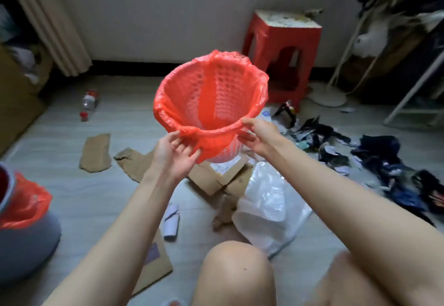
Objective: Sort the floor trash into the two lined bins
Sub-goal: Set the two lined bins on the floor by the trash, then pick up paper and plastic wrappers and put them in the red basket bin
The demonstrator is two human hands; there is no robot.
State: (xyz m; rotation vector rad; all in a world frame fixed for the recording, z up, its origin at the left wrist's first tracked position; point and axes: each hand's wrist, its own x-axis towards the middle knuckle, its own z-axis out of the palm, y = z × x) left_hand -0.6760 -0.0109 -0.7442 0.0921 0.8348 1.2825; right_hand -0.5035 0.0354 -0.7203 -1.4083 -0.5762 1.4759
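A white mesh bin [224, 155] with a red plastic liner [211, 94] is held up in the air, its mouth tilted toward me. My left hand [176, 155] grips the liner's knotted overhang at the near rim. My right hand [258, 135] pinches the liner at the rim's right side. A second bin [24, 245], grey with a red liner [25, 203], stands on the floor at the far left. Trash lies on the floor: cardboard pieces [96, 153], a clear plastic bag [269, 206], a plastic bottle [90, 99], its red cap [83, 115], rolled paper [171, 221].
A red plastic stool [281, 48] stands by the back wall. Dark wrappers and scraps [384, 161] are strewn at the right. A flattened carton [221, 177] lies under the held bin. A white stand base [328, 97] and rack legs are at the right. My knees [236, 272] are at the bottom.
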